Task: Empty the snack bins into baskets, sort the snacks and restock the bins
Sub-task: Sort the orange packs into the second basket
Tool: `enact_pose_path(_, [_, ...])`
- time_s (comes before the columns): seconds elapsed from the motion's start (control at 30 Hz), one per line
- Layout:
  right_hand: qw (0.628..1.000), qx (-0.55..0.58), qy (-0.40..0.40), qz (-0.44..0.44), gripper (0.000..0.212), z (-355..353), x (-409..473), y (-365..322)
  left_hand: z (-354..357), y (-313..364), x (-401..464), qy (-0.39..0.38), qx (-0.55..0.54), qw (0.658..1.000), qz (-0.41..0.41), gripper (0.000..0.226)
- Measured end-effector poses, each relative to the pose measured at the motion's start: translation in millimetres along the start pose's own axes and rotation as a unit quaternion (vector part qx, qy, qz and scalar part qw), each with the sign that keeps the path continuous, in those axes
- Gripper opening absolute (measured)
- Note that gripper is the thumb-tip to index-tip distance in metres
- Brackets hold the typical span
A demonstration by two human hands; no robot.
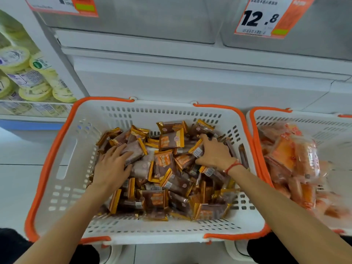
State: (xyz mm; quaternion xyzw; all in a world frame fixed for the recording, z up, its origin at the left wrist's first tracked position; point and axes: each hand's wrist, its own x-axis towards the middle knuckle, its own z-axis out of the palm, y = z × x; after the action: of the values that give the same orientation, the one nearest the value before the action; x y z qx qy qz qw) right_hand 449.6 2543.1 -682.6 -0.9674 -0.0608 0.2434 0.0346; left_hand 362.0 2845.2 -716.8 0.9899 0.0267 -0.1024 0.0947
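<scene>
White plastic, orange-rimmed: the central basket [62, 161] sits on the floor and serves as reference. Inside it lies a heap of brown-and-gold snack packets [163, 174]. The left hand [112, 166] rests on the heap's left part, fingers spread and nearly straight, gripping nothing. The right hand [213, 153], a red cord [233, 165] at its wrist, curls over packets at the heap's far right; its fingertips are buried, so the exact packet held cannot be told. Right of the basket, touching it, a second basket [323, 126] holds orange packets [293, 164], blurred and cut off by the frame edge. Beyond the basket, two grey bins [133, 20], only their fronts visible, carry price tags; one price tag [262, 18] reads 12.8.
</scene>
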Motion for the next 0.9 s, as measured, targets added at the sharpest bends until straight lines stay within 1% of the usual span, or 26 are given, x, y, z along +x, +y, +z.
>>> enact_pose_path(0.03, [0.999,0.050,-0.001,0.002,0.098,-5.8,-3.1,2.8,0.1,-0.7,1.7,-0.020,-0.033,0.999,-0.004,0.048])
enact_pose_path(0.1, [0.986,0.164,0.000,-0.004,0.102,-13.6,-13.8,-5.9,-5.9,-0.8,5.4,-0.051,-0.139,0.988,-0.036,0.044])
enact_pose_path(0.17, [0.966,0.252,-0.010,-0.053,0.106,-10.7,-27.6,-33.3,-15.0,-4.8,8.7,-0.025,-0.254,0.963,-0.084,0.034])
enact_pose_path(0.2, [0.954,0.282,-0.037,-0.092,0.107,-4.2,-35.7,-52.3,-21.8,-5.6,9.3,-0.003,-0.296,0.950,-0.101,0.031])
enact_pose_path(0.27, [0.934,0.288,-0.140,-0.160,0.115,13.4,-55.1,-92.1,-37.9,-7.5,9.9,0.037,-0.344,0.928,-0.135,0.024])
enact_pose_path(0.3, [0.931,0.251,-0.196,-0.179,0.120,20.9,-61.9,-105.9,-46.5,-8.3,11.1,0.060,-0.351,0.921,-0.156,0.023])
enact_pose_path(0.33, [0.932,0.207,-0.228,-0.191,0.121,23.6,-65.7,-112.6,-56.6,-6.6,11.7,0.090,-0.347,0.918,-0.170,0.025])
enact_pose_path(0.37, [0.934,0.192,-0.224,-0.203,0.115,20.5,-68.5,-111.4,-64.9,-3.8,12.9,0.115,-0.335,0.919,-0.173,0.026])
enact_pose_path(0.4, [0.934,0.212,-0.183,-0.221,0.102,14.7,-68.8,-102.5,-71.8,2.3,13.6,0.131,-0.324,0.922,-0.164,0.028])
enact_pose_path(0.43, [0.935,0.246,-0.101,-0.233,0.081,2.3,-72.4,-91.3,-76.7,12.5,15.1,0.143,-0.313,0.927,-0.146,0.029])
enact_pose_path(0.47, [0.936,0.270,0.019,-0.225,0.057,-11.2,-75.1,-74.7,-78.9,25.6,17.8,0.154,-0.303,0.933,-0.117,0.028])
enact_pose_path(0.5, [0.932,0.262,0.156,-0.197,0.037,-20.1,-74.8,-52.7,-78.6,42.1,22.4,0.168,-0.286,0.940,-0.080,0.026])
enact_pose_path(0.53, [0.921,0.218,0.286,-0.152,0.029,-28.0,-73.7,-27.2,-75.9,62.5,28.4,0.177,-0.263,0.948,-0.029,0.025])
enact_pose_path(0.57, [0.908,0.162,0.375,-0.089,0.031,-32.0,-71.9,0.4,-67.7,83.5,37.2,0.183,-0.234,0.954,0.038,0.024])
enact_pose_path(0.6, [0.904,0.114,0.411,-0.023,0.040,-30.8,-69.2,27.4,-59.3,108.1,45.9,0.180,-0.203,0.956,0.114,0.023])
enact_pose_path(0.63, [0.914,0.079,0.397,0.031,0.053,-27.0,-67.0,50.4,-47.2,130.9,56.6,0.165,-0.172,0.952,0.191,0.025])
enact_pose_path(0.67, [0.927,0.058,0.365,0.064,0.062,-20.0,-64.9,68.6,-35.1,155.2,65.7,0.141,-0.132,0.946,0.261,0.030])
enact_pose_path(0.7, [0.938,0.047,0.335,0.074,0.068,-12.7,-65.3,80.4,-21.3,177.0,74.4,0.113,-0.086,0.936,0.321,0.038])
enact_pose_path(0.73, [0.946,0.048,0.314,0.069,0.070,-5.2,-64.4,86.6,-6.5,195.5,81.8,0.071,-0.037,0.928,0.364,0.048])
enact_pose_path(0.77, [0.948,0.053,0.309,0.058,0.071,-2.1,-65.2,87.9,7.2,209.1,86.5,0.025,0.008,0.922,0.386,0.059])
enact_pose_path(0.8, [0.947,0.066,0.310,0.049,0.071,-0.6,-64.8,88.1,20.8,217.8,89.8,-0.020,0.046,0.920,0.388,0.071])
enact_pose_path(0.87, [0.944,0.108,0.309,0.045,0.072,-3.1,-65.8,85.3,44.8,222.5,92.3,-0.082,0.083,0.927,0.357,0.090])
enact_pose_path(0.9, [0.941,0.118,0.314,0.043,0.073,-3.4,-65.9,85.6,52.3,222.4,90.7,-0.090,0.079,0.934,0.338,0.094])
